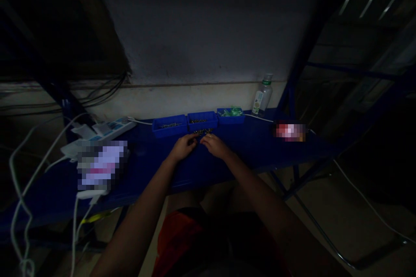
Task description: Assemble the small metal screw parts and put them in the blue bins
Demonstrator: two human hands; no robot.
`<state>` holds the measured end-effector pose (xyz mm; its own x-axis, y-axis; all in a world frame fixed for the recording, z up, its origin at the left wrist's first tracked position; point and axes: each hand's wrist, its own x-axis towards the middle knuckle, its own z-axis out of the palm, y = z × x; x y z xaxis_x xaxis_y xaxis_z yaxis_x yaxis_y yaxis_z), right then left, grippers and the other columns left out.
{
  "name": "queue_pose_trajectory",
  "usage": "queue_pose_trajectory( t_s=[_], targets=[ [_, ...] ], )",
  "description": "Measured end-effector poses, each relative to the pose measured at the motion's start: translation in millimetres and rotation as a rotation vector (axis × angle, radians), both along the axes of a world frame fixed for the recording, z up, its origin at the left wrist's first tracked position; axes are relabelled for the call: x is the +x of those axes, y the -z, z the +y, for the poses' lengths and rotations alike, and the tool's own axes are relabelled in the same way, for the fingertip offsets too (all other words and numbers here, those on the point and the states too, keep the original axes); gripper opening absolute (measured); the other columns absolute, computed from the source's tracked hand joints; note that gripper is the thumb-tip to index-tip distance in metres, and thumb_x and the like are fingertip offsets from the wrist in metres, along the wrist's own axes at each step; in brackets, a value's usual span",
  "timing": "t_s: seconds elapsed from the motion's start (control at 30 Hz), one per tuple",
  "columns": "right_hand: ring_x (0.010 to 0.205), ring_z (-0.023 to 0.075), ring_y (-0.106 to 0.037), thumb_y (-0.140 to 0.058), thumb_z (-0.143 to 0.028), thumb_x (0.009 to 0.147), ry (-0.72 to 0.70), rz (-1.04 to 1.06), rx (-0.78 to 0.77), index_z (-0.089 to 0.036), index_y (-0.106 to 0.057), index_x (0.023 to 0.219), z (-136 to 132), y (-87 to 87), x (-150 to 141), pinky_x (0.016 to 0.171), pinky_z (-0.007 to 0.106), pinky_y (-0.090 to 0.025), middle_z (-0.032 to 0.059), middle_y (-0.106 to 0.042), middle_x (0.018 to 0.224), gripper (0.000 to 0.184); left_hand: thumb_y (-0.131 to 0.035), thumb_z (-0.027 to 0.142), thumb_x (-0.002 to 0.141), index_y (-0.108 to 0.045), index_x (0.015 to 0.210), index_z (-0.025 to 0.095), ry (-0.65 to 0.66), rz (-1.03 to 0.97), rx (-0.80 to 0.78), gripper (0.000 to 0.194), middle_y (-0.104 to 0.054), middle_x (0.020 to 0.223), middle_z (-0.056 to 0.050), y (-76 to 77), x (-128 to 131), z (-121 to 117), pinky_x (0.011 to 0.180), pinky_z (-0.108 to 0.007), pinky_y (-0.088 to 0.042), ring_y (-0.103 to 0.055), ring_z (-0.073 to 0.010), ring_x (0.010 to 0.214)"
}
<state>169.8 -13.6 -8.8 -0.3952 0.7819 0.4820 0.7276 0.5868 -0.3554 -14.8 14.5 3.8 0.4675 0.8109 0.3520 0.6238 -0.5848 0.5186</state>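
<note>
My left hand rests low over the blue table with its fingers curled together toward the right. Facing it, my right hand is bent in a pinch, its fingertips a short gap from the left ones. Whatever either hand holds is too small and dark to make out. Just beyond the fingertips lies a loose pile of small brassy metal pieces. Behind the pile stands a blue bin with similar small pieces. To its left, another blue bin holds silvery slender pieces; a third blue bin contains green plastic wrapping.
A clear bottle with a green-banded neck stands at the back right. At the left are a white power strip with plugs, a blurred-out device and looping white cables. Another blurred bright item lies at the right. The blue table meets a wall behind.
</note>
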Motion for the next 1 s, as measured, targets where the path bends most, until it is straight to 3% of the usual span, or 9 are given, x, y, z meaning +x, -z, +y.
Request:
queue_pose_trajectory(
  t_s=[0.17,0.33,0.63,1.0],
  targets=[
    [0.091,0.011,-0.051,-0.041,-0.018,0.088,-0.115,0.103,0.011,-0.018,-0.059,0.091,2.1,0.3,1.7,0.085,0.022,-0.035,0.0031,-0.057,0.093,0.019,-0.045,0.027,0.076,-0.063,0.097,0.017,0.063,0.032,-0.016,0.03,-0.065,0.094,-0.004,2.5,-1.8,2.3,0.076,-0.026,-0.044,-0.058,-0.0164,0.08],
    [0.088,0.0117,-0.052,-0.044,-0.017,0.086,-0.1,0.162,-0.043,-0.019,-0.06,0.091,5.6,1.6,3.9,0.082,0.023,-0.037,0.0026,-0.058,0.091,0.017,-0.045,0.025,0.074,-0.063,0.087,0.016,0.082,0.031,-0.044,0.024,-0.065,0.084,-0.002,0.3,-2.8,1.9,0.073,-0.024,-0.043,-0.057,-0.0153,0.076],
    [0.071,0.0096,-0.051,-0.055,-0.016,0.076,-0.055,0.212,-0.126,-0.018,-0.061,0.088,5.3,1.5,4.2,0.07,0.021,-0.039,0.0,-0.058,0.083,0.014,-0.046,0.023,0.073,-0.061,0.082,0.014,0.081,-0.041,-0.06,0.02,-0.063,0.078,-0.001,-5.2,0.8,-4.3,0.067,-0.023,-0.042,-0.055,-0.0137,0.069],
    [0.067,0.0083,-0.052,-0.053,-0.019,0.078,-0.073,0.279,-0.109,-0.017,-0.061,0.083,3.9,-1.8,4.7,0.065,0.018,-0.037,-0.0015,-0.06,0.076,0.009,-0.052,0.029,0.072,-0.061,0.083,0.013,0.109,-0.099,-0.127,0.021,-0.059,0.07,0.0,-5.8,5.8,-8.0,0.055,-0.021,-0.039,-0.05,-0.0112,0.061]
  ],
)
